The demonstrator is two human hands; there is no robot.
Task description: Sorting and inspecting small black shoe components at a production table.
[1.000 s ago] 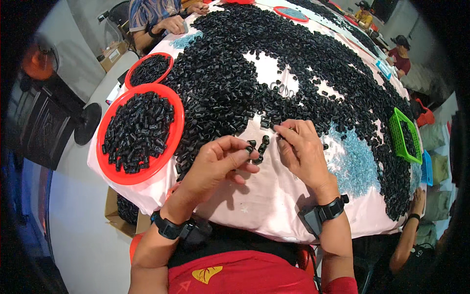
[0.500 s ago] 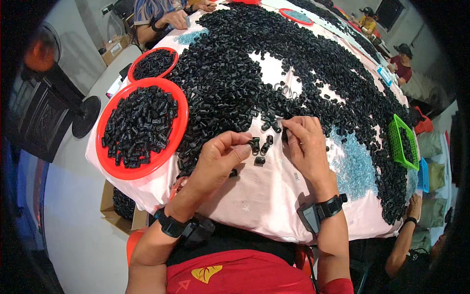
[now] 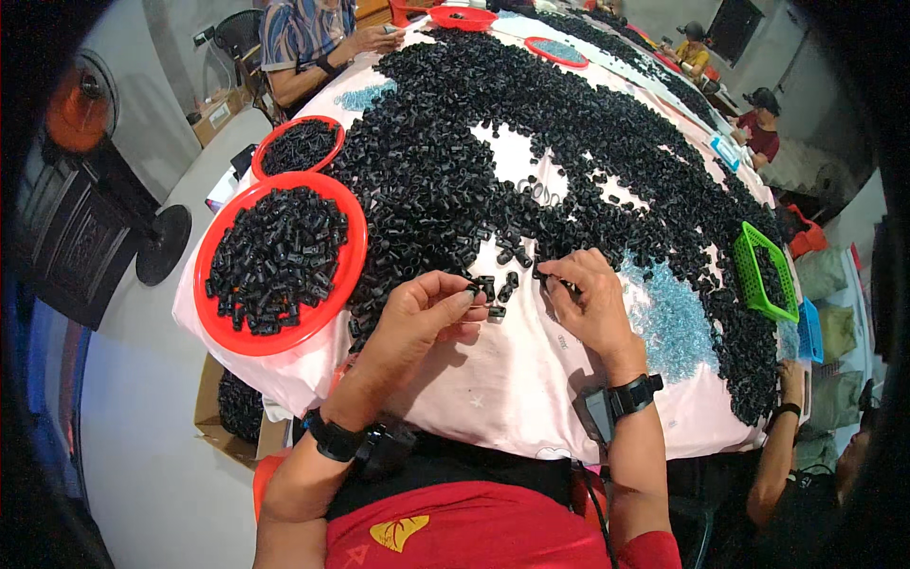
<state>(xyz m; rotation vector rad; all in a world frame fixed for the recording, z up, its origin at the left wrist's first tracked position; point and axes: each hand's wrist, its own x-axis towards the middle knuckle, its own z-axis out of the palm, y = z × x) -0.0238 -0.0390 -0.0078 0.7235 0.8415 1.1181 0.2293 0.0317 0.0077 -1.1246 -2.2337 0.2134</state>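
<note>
Over the near edge of a big heap of small black plastic parts (image 3: pixel 417 190), both hands are pinching. My left hand (image 3: pixel 431 311) is closed, with a small black part at the tips of its thumb and index finger. Just to the right, my right hand (image 3: pixel 592 294) grips another dark piece (image 3: pixel 542 272) between thumb and fingers; its exact shape is mostly hidden. Between the hands a few loose short black tubes (image 3: pixel 510 284) lie on the pale pink cloth (image 3: pixel 493 379). Beyond the right hand spreads a pile of small clear bluish pieces (image 3: pixel 675 322).
At left stand a red tray (image 3: pixel 358 256) of black tubular parts and a smaller red tray (image 3: pixel 343 142) of thin black pieces. A green basket (image 3: pixel 749 280) and a blue basket (image 3: pixel 810 332) are at right. Co-workers' hands (image 3: pixel 374 40) show at the far left and near right.
The view has tilted slightly, so the table sits a little differently. My left hand's lower fingers now spread below the pinch. Both hands still pinch small pieces.
</note>
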